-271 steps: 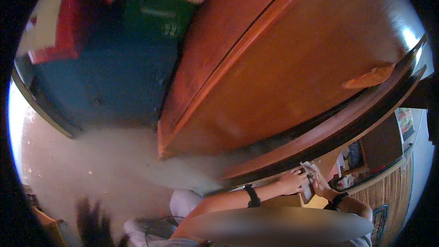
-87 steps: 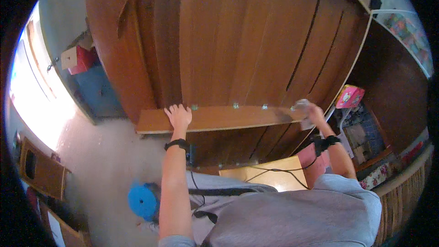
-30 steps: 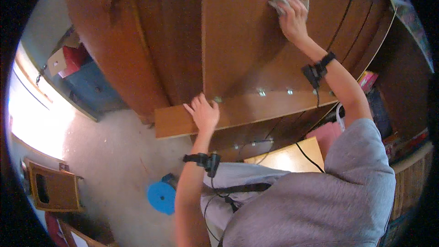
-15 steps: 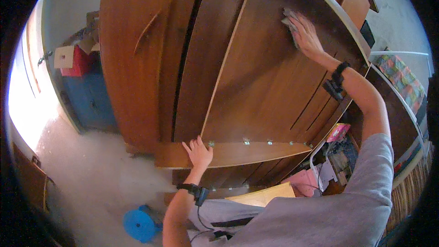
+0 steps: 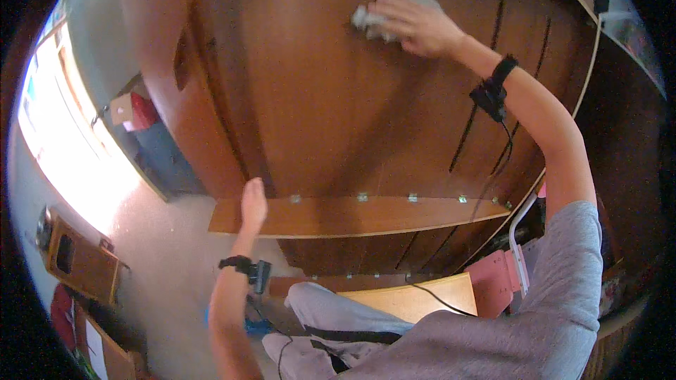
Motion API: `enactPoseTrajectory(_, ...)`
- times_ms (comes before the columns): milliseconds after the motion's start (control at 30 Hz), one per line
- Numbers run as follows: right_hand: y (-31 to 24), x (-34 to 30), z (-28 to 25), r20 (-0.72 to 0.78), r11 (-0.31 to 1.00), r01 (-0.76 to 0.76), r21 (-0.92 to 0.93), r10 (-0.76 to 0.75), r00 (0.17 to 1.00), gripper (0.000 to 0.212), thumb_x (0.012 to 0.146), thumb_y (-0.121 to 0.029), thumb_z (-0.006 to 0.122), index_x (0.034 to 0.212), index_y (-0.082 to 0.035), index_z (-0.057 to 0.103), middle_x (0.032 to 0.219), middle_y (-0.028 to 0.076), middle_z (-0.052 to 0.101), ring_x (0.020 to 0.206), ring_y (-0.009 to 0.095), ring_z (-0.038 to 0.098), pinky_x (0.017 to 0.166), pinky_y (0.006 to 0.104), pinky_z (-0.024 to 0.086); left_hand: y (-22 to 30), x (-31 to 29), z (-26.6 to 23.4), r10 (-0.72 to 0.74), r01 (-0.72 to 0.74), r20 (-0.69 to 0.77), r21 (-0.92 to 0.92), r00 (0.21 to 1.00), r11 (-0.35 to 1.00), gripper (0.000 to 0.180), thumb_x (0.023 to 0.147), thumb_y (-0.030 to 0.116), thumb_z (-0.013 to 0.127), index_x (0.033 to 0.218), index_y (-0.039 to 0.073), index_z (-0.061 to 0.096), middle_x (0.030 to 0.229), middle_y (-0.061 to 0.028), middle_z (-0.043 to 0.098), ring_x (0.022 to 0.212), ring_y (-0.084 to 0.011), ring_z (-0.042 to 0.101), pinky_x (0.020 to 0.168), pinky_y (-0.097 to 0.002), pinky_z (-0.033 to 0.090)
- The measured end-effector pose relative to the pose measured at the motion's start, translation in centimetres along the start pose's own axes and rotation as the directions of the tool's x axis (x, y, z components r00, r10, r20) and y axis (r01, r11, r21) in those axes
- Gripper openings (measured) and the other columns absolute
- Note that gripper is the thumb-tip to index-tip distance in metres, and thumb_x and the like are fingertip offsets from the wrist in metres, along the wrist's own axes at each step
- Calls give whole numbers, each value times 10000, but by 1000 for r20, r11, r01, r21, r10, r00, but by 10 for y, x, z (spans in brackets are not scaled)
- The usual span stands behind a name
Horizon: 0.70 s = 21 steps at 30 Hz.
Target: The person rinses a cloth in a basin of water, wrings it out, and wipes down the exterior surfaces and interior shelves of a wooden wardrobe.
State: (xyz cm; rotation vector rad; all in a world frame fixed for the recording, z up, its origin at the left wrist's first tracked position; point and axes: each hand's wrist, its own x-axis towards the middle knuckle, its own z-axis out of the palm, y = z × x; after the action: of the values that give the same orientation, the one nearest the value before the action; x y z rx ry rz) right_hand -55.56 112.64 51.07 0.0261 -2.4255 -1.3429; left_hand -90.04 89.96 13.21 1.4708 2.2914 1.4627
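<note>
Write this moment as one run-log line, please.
right hand: presses cloth on wooden panel | left hand: on shelf edge

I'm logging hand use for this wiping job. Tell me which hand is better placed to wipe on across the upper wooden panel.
Probably the right hand: it is raised and pressing the pale cloth flat against the wooden panel. The left hand is lower down, resting on the edge of the shelf board, and holds no cloth.

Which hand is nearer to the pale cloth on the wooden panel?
Right. The right hand presses flat on the pale cloth, high on the wooden panel. The left hand rests far below, on the wooden shelf.
</note>
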Motion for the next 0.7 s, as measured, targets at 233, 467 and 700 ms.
enactPoseTrajectory(233, 24, -50, 2, -412, 717, -697, -21, 629, 660, 534, 755, -248, 580, 1270, -162, 469, 1289, 91, 471, 1233, 282, 398, 1011, 475, 331, 100, 129, -31, -17, -122, -313, -420, 949, 899, 537, 975, 409, 270, 1147, -23, 538, 1205, -169, 541, 1131, -282, 492, 974, -359, 353)
enactPoseTrajectory(467, -87, -95, 35, -108, 946, -287, 152, 305, 946, 519, 733, -223, 611, 1233, -170, 484, 1439, 26, 322, 1323, 220, 317, 1023, 366, 362, 153, 146, 0, 60, -171, -560, -148, 826, 974, 610, 969, 440, 246, 1224, -68, 465, 1231, -269, 497, 1164, -397, 449, 979, -416, 343)
enactPoseTrajectory(700, 14, -94, -10, 94, 915, -359, 182, 347, 933, 512, 701, -154, 612, 1199, -168, 499, 1403, 41, 374, 1251, 243, 408, 881, 406, 467, 159, 143, -6, 51, -139, -525, -131, 850, 982, 593, 969, 422, 269, 1227, -78, 457, 1228, -267, 499, 1153, -404, 457, 977, -410, 352)
